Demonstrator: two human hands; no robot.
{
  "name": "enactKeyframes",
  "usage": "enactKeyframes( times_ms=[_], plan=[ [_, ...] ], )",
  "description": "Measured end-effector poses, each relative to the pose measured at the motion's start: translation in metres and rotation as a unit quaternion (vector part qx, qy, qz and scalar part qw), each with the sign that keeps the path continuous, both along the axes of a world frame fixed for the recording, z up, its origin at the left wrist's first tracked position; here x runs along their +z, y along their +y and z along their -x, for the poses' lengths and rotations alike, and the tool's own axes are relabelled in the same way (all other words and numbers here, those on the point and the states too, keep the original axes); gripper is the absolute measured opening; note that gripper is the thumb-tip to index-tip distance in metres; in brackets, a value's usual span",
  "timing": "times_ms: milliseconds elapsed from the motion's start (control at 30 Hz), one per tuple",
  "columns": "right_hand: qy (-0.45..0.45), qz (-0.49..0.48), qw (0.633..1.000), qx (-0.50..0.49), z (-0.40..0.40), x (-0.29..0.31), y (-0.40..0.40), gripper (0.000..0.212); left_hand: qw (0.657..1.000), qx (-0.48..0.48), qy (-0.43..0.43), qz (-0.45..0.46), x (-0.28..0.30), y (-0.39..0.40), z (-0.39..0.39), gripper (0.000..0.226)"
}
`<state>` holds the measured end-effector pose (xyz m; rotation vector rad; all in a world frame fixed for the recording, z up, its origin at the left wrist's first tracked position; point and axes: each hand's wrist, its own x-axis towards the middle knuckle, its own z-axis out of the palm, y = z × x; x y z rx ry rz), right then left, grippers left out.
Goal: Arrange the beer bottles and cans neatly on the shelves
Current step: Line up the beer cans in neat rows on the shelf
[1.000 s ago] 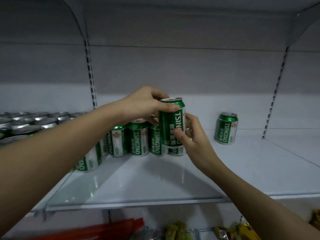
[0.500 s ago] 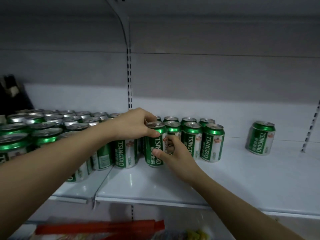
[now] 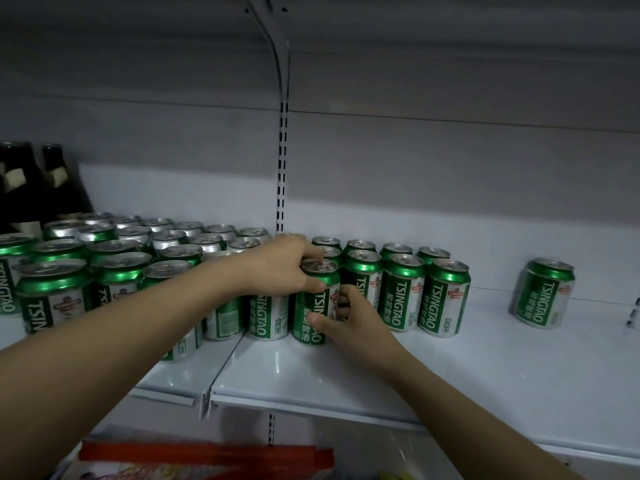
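Head view shows the white shelf point(image 3: 346, 382) carrying a large block of green beer cans point(image 3: 121, 268) along its left part, a short double row point(image 3: 405, 289) near the middle, and one lone can point(image 3: 542, 294) well apart toward the right edge. Between block and row, the left hand point(image 3: 280, 268) grips the rim of a single can point(image 3: 313, 303) while the right hand point(image 3: 349, 320) holds its side. That can seems to be getting seated in line; next likely comes letting go and fetching the lone can.
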<state>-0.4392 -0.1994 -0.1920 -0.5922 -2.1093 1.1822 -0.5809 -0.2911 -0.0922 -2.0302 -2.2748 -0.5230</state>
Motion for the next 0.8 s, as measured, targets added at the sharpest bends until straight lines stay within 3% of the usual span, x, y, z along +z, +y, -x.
enactKeyframes(
  times_ms=[167, 300, 500, 800],
  plan=[
    [0.031, 0.0, 1.0, -0.006, -0.01, 0.003, 0.005, 0.042, 0.999, 0.007, -0.004, -0.036, 0.005, 0.001, -0.006, 0.063],
    [0.093, -0.06, 0.992, -0.065, -0.031, 0.017, 0.015, 0.011, 0.994, -0.019, -0.014, -0.107, 0.013, 0.011, -0.027, 0.049],
    [0.099, -0.108, 0.977, -0.155, -0.08, 0.048, 0.042, 0.021, 0.984, -0.041, 0.006, -0.173, 0.023, 0.052, -0.079, 0.033],
    [0.065, -0.098, 0.954, -0.276, -0.183, 0.049, 0.109, 0.021, 0.984, -0.102, 0.005, -0.144, 0.011, 0.137, -0.169, 0.034]
  ],
)
